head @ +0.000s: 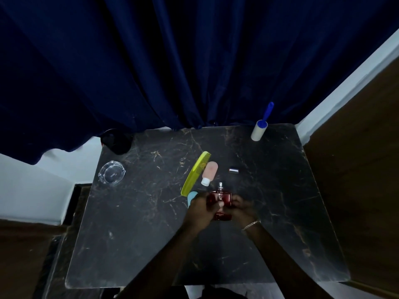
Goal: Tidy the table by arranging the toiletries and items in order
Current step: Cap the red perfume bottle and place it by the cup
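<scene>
A red perfume bottle [220, 198] with a bare silver sprayer stands in the middle of the dark marble table [151, 234]. My left hand [201, 210] and my right hand [243, 209] both grip its sides. A light blue item [191, 197] peeks out behind my left hand, mostly hidden. Just beyond lie a yellow-green comb [194, 173] and a pink tube [209, 173] with a white cap, side by side. A small silver cap [233, 170] lies to their right.
A lint roller [259, 130] with a blue handle stands at the back right of the table. A clear glass ashtray [111, 173] sits at the left edge, a dark round object [116, 140] behind it. A dark blue curtain [172, 61] hangs along the far edge.
</scene>
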The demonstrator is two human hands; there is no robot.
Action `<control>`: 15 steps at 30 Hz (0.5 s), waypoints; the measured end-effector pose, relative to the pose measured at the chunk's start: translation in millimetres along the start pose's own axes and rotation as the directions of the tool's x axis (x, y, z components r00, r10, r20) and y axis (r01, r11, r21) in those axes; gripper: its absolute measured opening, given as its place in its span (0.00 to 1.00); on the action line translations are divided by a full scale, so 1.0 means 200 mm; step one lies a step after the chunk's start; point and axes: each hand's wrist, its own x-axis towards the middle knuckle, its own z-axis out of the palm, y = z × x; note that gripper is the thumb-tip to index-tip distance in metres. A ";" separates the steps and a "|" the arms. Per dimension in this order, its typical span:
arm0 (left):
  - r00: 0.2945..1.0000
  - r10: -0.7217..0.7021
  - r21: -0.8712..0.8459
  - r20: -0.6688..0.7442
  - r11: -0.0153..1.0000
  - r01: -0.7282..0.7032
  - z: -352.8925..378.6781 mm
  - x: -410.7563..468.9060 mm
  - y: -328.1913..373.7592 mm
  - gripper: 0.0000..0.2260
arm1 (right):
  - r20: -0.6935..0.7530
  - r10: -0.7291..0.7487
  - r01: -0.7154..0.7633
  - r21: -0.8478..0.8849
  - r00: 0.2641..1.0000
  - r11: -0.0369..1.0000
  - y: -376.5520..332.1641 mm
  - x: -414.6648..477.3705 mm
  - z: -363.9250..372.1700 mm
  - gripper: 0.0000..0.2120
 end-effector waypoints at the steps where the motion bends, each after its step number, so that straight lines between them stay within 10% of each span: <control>1: 0.999 -0.030 -0.101 0.020 0.994 0.032 0.00 0.00 0.01 0.17 | 0.019 -0.031 0.031 0.004 0.999 1.000 -0.01 0.01 -0.01 0.19; 11: 0.994 -0.110 -0.486 -0.010 0.869 0.092 -0.15 0.02 0.10 0.17 | 0.350 -0.060 0.032 0.084 0.935 0.996 -0.26 0.15 -0.07 0.13; 15: 0.992 -0.123 -0.466 -0.034 0.880 0.093 -0.24 0.01 0.09 0.15 | 0.036 -0.273 0.254 -0.495 0.961 0.831 -0.39 0.31 -0.10 0.13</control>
